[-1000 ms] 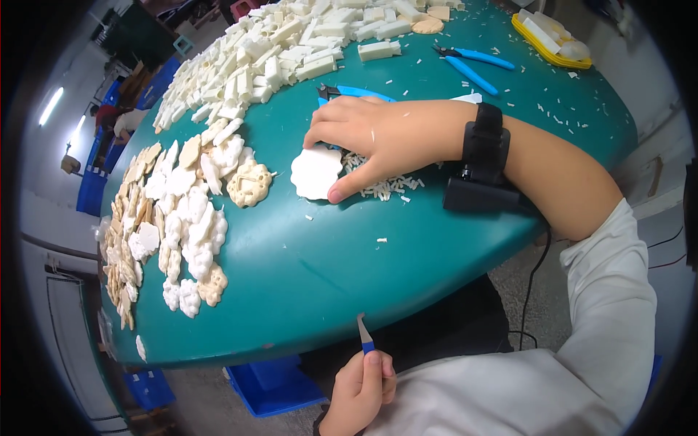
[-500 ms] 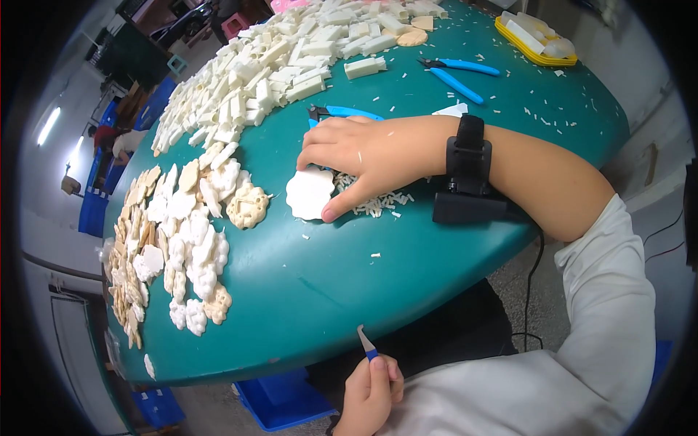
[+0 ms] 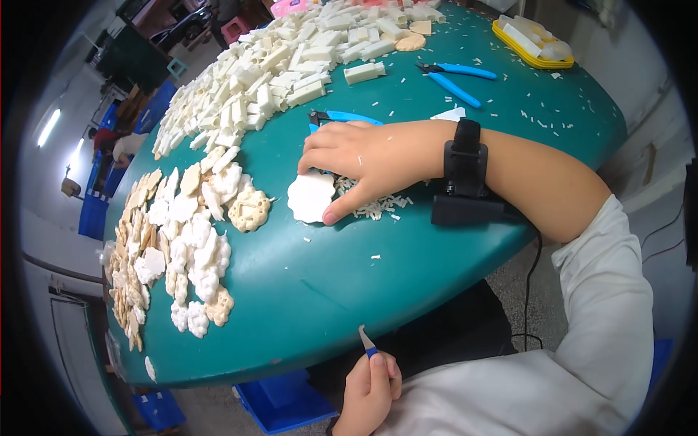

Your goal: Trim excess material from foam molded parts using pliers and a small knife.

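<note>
My right hand [image 3: 338, 163] reaches in from the right across the table, palm down. Its thumb and fingers grip the edge of a white scalloped disc [image 3: 311, 197], which is at the tabletop. Beneath and beside that palm lies a heap of small white scraps [image 3: 378, 206]. Low in the picture, near the table's front edge, my left hand [image 3: 371, 392] is closed round a small hooked-blade knife [image 3: 367, 340], its blade pointing up. Blue-handled cutting pliers [image 3: 352, 116] lie just beyond my right hand, partly covered by it.
On the green table [image 3: 305, 312], a big pile of white rectangular pieces [image 3: 283, 65] stands at the back. White and beige moulded pieces [image 3: 193, 243] crowd the left. Farther right are more blue pliers [image 3: 458, 80] and a yellow tray [image 3: 523, 51]. A blue bin [image 3: 280, 407] sits below the front edge.
</note>
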The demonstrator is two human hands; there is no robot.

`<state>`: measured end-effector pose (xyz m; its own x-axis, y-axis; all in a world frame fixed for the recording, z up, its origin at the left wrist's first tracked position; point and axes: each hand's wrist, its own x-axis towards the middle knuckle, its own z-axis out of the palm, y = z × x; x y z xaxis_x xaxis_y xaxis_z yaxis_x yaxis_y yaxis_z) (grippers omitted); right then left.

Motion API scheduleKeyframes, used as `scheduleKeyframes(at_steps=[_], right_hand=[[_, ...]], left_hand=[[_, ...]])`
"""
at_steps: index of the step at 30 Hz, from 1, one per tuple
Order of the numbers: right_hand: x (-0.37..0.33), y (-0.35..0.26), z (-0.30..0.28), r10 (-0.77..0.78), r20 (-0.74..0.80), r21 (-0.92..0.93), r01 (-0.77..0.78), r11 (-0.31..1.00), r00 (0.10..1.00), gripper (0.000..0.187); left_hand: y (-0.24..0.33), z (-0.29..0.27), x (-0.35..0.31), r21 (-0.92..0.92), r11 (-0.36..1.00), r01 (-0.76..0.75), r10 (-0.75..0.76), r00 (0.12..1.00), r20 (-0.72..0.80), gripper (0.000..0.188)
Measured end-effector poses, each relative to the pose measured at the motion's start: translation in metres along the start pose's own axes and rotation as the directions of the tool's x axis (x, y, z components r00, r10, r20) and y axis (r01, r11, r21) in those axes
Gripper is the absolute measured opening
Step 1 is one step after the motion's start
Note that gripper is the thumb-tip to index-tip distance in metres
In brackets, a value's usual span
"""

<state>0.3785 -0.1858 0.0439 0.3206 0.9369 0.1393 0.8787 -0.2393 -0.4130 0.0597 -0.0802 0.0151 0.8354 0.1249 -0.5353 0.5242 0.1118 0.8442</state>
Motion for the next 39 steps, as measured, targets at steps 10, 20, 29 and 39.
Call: scheduleKeyframes(at_steps=[10, 20, 29, 39], right_hand=[[0.001, -0.004, -0.004, -0.013, 0.017, 0.005, 0.013, 1.000, 1.000, 0.072], [0.001, -0.001, -0.002, 0.004, 0.033, 0.018, -0.004, 1.000, 0.999, 0.073], [0.002, -0.002, -0.005, -0.021, 0.036, -0.001, 0.021, 1.000, 0.999, 0.073], [0.001, -0.001, -0.003, -0.014, 0.029, 0.030, 0.013, 0.999, 0.999, 0.072]], left_hand=[[-0.008, 0.010, -0.004, 0.056, 0.992, -0.109, 0.114, 0.989, -0.093, 0.035], [-0.006, -0.002, -0.002, 0.063, 0.995, -0.073, 0.078, 0.994, -0.080, 0.037], [-0.009, 0.000, -0.004, 0.009, 0.999, -0.034, 0.034, 0.997, -0.071, 0.038], [-0.009, -0.002, -0.001, 0.065, 0.995, -0.082, 0.087, 0.993, -0.075, 0.035]])
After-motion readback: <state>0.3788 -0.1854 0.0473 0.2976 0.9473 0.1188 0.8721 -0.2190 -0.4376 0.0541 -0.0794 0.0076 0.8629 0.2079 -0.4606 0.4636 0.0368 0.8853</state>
